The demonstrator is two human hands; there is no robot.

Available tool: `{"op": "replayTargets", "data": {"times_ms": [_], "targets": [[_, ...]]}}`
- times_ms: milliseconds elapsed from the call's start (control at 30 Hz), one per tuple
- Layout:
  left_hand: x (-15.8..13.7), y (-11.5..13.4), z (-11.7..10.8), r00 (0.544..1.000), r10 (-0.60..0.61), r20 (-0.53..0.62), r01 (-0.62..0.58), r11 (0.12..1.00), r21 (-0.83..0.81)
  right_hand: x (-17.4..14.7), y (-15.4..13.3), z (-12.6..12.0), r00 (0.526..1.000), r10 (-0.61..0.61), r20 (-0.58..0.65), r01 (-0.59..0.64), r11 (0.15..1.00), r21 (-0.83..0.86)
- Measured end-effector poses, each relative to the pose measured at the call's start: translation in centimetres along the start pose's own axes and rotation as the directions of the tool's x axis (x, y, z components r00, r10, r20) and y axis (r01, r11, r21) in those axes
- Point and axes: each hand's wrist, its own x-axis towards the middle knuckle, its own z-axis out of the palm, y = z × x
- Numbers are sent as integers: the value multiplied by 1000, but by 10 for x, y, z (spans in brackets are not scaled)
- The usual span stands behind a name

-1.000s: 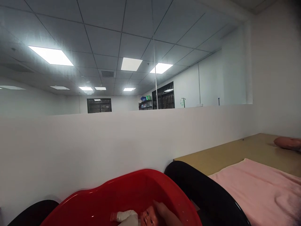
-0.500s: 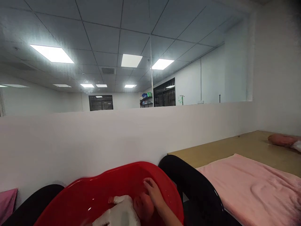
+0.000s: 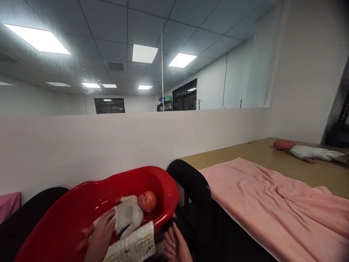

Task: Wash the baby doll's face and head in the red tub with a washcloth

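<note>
Doll (image 3: 128, 213) face up inside red tub (image 3: 167, 183), white clothes, head at end nearer table (image 3: 259, 151)
Left hand (image 3: 102, 233) over doll's lower body, fingers extended, slightly bent; palm hidden, cannot tell whether it grips
Right hand (image 3: 176, 243) just outside tub rim, near patterned cloth (image 3: 133, 245) lying along that rim; fingers part-curled, thumb apart, nothing seen in grasp
On table: rumpled pink towel (image 3: 245, 193), second doll (image 3: 311, 151) farther back

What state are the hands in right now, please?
Left hand: open over the doll; contact cannot be told.
Right hand: partly open beside the red tub, holding nothing visible.
</note>
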Motion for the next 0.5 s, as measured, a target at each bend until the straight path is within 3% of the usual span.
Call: {"op": "replayTargets", "data": {"times_ms": [100, 200, 267, 367, 433, 500], "targets": [[-53, 10, 23, 994, 57, -91, -62, 997, -50, -44, 48, -57, 987, 56, -151, -33, 988, 148], [-130, -19, 64, 984, -64, -165, 52, 996, -77, -85, 83, -85, 918, 166, -360, -4, 912, 410], [-184, -59, 97, 976, -207, -63, 197, 971, -137, -100, 91, -84, 879, 264, -396, 16, 815, 580], [-243, -118, 136, 919, -384, 88, 394, 901, -180, -104, 92, -69, 884, 327, -335, -25, 747, 664], [-260, -135, 147, 884, -432, 180, 459, 875, -152, -103, 92, -61, 875, 369, -315, -91, 762, 641], [-261, -132, 146, 850, -445, 282, 490, 865, -110, -104, 93, -59, 846, 418, -332, -146, 780, 608]]}}
